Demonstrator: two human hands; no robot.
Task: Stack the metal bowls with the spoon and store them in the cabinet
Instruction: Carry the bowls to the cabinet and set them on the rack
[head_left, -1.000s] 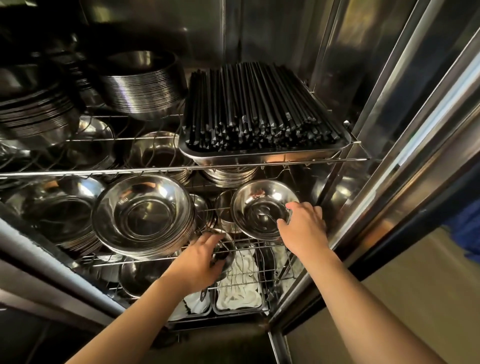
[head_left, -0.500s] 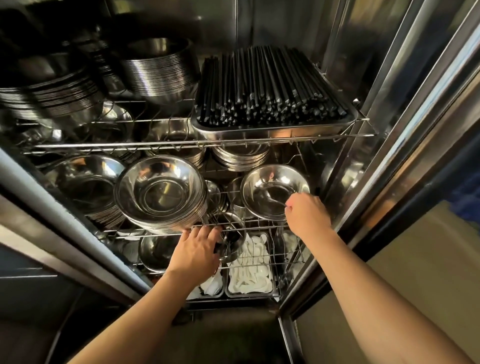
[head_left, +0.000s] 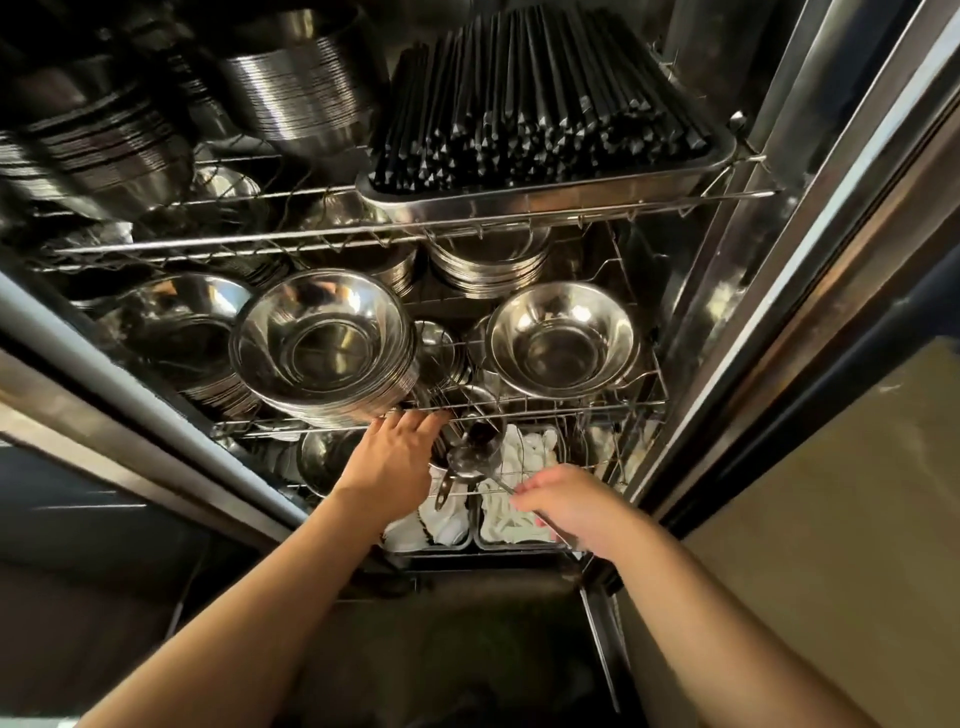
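A single metal bowl (head_left: 563, 345) sits empty on the right of the cabinet's middle wire rack (head_left: 571, 408). A tall stack of metal bowls (head_left: 322, 353) stands to its left. My right hand (head_left: 569, 506) is below the rack front and pinches the handle of a metal spoon (head_left: 465, 461). The spoon's bowl points left, over a small metal cup (head_left: 485, 439). My left hand (head_left: 395, 460) is curled against the left side of that cup, fingertips at the rack's front wire. Its thumb is hidden.
A tray of black chopsticks (head_left: 540, 114) fills the upper shelf's right side, with stacked metal dishes (head_left: 301, 88) to its left. More bowl stacks (head_left: 488, 260) sit behind. Trays of white cloths (head_left: 514, 514) lie on the bottom level. The open steel door frame (head_left: 779, 291) stands on the right.
My right hand left the right-hand bowl and came down and toward me with the spoon, which now hovers by the small cup. My left hand stayed at the cup.
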